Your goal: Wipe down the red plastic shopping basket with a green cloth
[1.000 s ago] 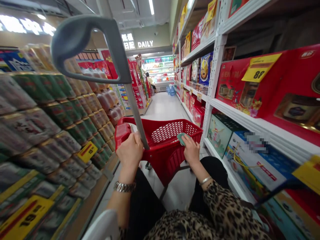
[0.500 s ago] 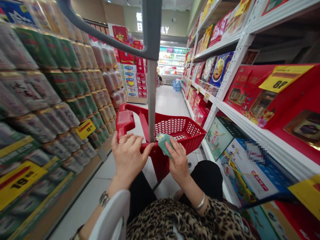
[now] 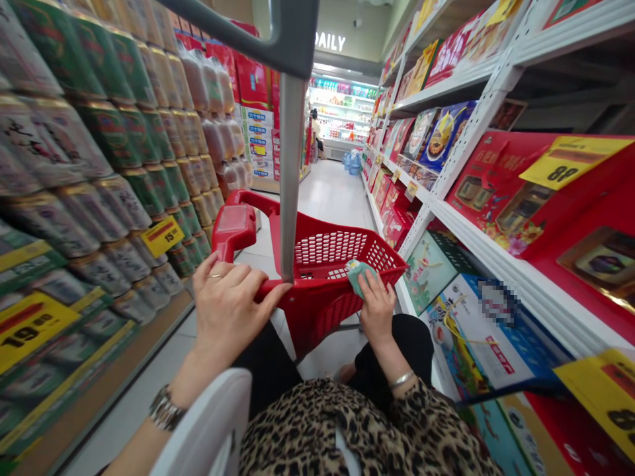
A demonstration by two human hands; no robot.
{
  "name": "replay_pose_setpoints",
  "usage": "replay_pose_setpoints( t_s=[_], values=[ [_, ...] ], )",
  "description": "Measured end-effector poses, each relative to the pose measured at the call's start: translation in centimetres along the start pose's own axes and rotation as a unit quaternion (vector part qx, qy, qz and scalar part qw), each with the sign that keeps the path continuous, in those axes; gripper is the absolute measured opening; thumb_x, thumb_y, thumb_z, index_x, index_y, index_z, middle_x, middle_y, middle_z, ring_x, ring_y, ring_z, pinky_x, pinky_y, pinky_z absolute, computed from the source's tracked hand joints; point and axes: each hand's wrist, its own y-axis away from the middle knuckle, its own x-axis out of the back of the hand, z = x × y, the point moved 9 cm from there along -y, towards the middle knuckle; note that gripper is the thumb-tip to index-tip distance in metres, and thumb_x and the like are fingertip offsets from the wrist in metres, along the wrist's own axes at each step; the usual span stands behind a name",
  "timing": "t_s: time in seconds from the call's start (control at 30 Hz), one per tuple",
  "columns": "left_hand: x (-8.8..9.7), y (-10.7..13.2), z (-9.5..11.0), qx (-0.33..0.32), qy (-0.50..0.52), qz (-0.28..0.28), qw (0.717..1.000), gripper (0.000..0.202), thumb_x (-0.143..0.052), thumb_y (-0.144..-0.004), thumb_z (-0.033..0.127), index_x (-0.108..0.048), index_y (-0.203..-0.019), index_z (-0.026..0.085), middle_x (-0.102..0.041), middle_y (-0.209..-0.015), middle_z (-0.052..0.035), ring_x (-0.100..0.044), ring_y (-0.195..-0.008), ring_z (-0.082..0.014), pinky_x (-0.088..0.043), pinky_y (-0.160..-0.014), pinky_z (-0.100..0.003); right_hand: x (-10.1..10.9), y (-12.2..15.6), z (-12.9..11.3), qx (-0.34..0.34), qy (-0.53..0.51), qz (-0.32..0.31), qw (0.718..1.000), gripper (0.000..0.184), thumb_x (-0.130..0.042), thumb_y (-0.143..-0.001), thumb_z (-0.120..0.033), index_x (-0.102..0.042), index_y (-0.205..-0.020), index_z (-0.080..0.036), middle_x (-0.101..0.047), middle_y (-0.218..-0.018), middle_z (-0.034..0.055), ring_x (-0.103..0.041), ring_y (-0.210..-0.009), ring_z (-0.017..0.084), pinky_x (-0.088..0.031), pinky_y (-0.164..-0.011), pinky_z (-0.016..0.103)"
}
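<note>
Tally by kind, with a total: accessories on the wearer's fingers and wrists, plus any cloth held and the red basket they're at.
Ring: 1
Watch: 1
Bracelet: 1
Cloth: 1
Basket: 1
Total: 5

At the red basket [image 3: 317, 307], the left hand [image 3: 228, 304] lay across the near left side, thumb [image 3: 270, 301] stretched sideways, its forearm [image 3: 133, 443] slanting up from below; the right hand [image 3: 377, 309], fingers [image 3: 380, 289] bunched together, was at the near right side

Top [image 3: 297, 423]: leopard print, tan and black. Trousers [image 3: 401, 350]: black, beyond the top. Wristwatch [image 3: 167, 407]: silver-toned links, left of the top. Ring [image 3: 215, 276]: gold-toned, left hand [image 3: 228, 311]. Bangle [image 3: 401, 381]: silver-toned, at the top's right sleeve [image 3: 431, 430].
</note>
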Motion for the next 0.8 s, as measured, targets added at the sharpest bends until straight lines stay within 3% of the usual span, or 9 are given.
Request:
replay_pose_setpoints(
  t_s=[0.17,0.27,0.4,0.5,0.57,0.63,0.7,0.73,0.8],
  values=[
    [0.2,0.1,-1.0,0.0,0.025,0.006,1.0,0.045,-0.059,-0.09,0.065,-0.063,-0.069,0.026,-0.063,-0.069,-0.0037,-0.058,-0.084,-0.025,-0.037,-0.112,-0.048,-0.4,-0.7,6.1,-0.082,0.054,-0.016,0.995,0.063,-0.037,-0.091,-0.005,-0.063,-0.145,-0.025,-0.057,-0.154,0.0116,-0.051,-0.142,0.028,-0.033,-0.115,0.052],
    [0.3,-0.1,-1.9,0.004,0.045,0.007,0.999,0.042,-0.061,-0.09,0.063,-0.064,-0.069,0.026,-0.063,-0.069,-0.0042,-0.059,-0.084,-0.0259,-0.037,-0.11,-0.049,-0.3,-1.5,7.6,-0.109,0.067,-0.014,0.992,0.064,-0.038,-0.09,-0.004,-0.064,-0.144,-0.026,-0.059,-0.153,0.0109,-0.052,-0.14,0.029,-0.034,-0.114,0.053],
    [0.8,-0.5,-2.3,0.035,0.054,0.007,0.998,0.033,-0.061,-0.091,0.057,-0.071,-0.086,0.026,-0.072,-0.085,-0.0065,-0.065,-0.098,-0.0305,-0.026,-0.121,-0.058,-0.7,-2.0,5.1,-0.095,0.056,-0.028,0.994,0.06,-0.04,-0.091,-0.007,-0.067,-0.141,-0.027,-0.06,-0.151,0.0092,-0.05,-0.141,0.032,-0.032,-0.115,0.055],
    [1.2,-0.6,-1.0,0.065,0.074,0.007,0.995,0.035,-0.058,-0.094,0.05,-0.07,-0.113,0.022,-0.075,-0.112,-0.0113,-0.065,-0.114,-0.0322,-0.019,-0.126,-0.06,-1.1,-1.8,0.7,-0.047,0.034,-0.039,0.998,0.057,-0.04,-0.093,-0.008,-0.068,-0.14,-0.028,-0.06,-0.152,0.0069,-0.048,-0.143,0.033,-0.031,-0.117,0.055],
    [0.8,-0.7,-0.3,0.111,0.125,0.005,0.986,0.046,-0.058,-0.094,0.049,-0.063,-0.129,0.018,-0.071,-0.126,-0.0148,-0.063,-0.122,-0.0315,-0.024,-0.126,-0.057,-1.1,-1.5,-2.5,-0.009,0.014,-0.04,0.999,0.06,-0.04,-0.092,-0.006,-0.067,-0.14,-0.03,-0.06,-0.152,0.0047,-0.047,-0.144,0.03,-0.03,-0.118,0.052],
    [0.4,-1.0,-0.1,0.17,0.211,0.03,0.962,0.06,-0.058,-0.095,0.049,-0.05,-0.145,0.018,-0.063,-0.142,-0.0169,-0.058,-0.132,-0.0299,-0.027,-0.126,-0.055,-0.8,-1.4,-5.2,0.026,-0.008,-0.038,0.999,0.062,-0.041,-0.091,-0.004,-0.066,-0.141,-0.032,-0.06,-0.152,0.0032,-0.047,-0.145,0.028,-0.031,-0.119,0.05],
    [-0.4,-1.7,-0.1,0.202,0.355,0.064,0.91,0.063,-0.054,-0.097,0.048,-0.042,-0.151,0.019,-0.058,-0.147,-0.0167,-0.056,-0.135,-0.0251,-0.039,-0.12,-0.046,-0.5,-1.5,-7.1,0.05,-0.026,-0.035,0.998,0.06,-0.042,-0.092,-0.006,-0.067,-0.14,-0.032,-0.061,-0.151,0.0027,-0.047,-0.145,0.028,-0.032,-0.118,0.048],
    [-1.1,-2.1,-0.3,0.215,0.437,0.074,0.87,0.059,-0.052,-0.098,0.049,-0.045,-0.149,0.019,-0.062,-0.14,-0.0153,-0.062,-0.126,-0.0221,-0.046,-0.113,-0.04,-0.3,-1.7,-7.7,0.056,-0.032,-0.033,0.997,0.058,-0.042,-0.093,-0.007,-0.067,-0.139,-0.031,-0.062,-0.151,0.0029,-0.048,-0.144,0.028,-0.033,-0.117,0.047],
    [-2.7,-3.0,-1.0,0.255,0.563,0.076,0.782,0.05,-0.052,-0.098,0.052,-0.059,-0.132,0.017,-0.072,-0.107,-0.0091,-0.068,-0.09,-0.0148,-0.055,-0.086,-0.028,-0.1,-2.1,-8.3,0.059,-0.042,-0.03,0.997,0.054,-0.044,-0.094,-0.009,-0.068,-0.138,-0.029,-0.063,-0.149,0.0037,-0.05,-0.142,0.029,-0.035,-0.116,0.047]
  ],
)
